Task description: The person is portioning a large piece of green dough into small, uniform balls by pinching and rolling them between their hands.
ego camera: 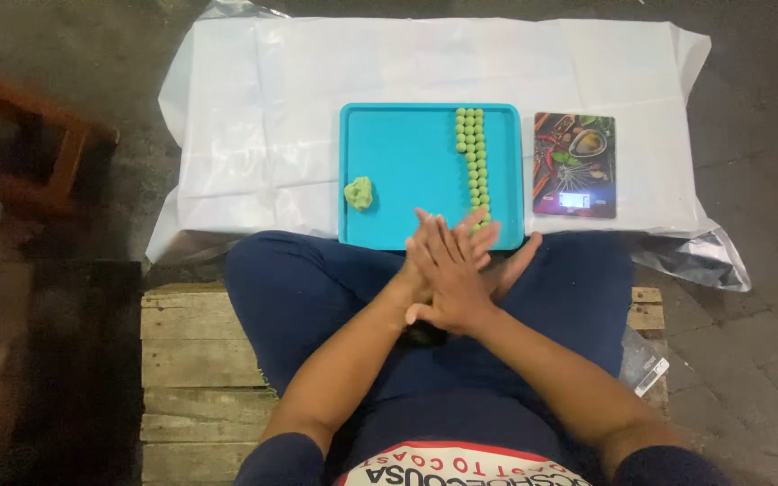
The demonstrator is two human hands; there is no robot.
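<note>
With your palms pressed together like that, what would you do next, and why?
Probably part the right hand from the left hand and set whatever they have rolled at the near end of the row of green balls on the teal tray.

A tray [407, 153] lies on a plastic sheet [254, 108] spread over the floor. Dough balls [472, 153] run in a line along the tray's right part; a dough lump [358, 192] sits at its left edge. A kitchen scale [574, 164] lies just right of the tray. The hands, right hand [450, 279] over left hand [488, 265], are pressed together at the tray's near edge.
</note>
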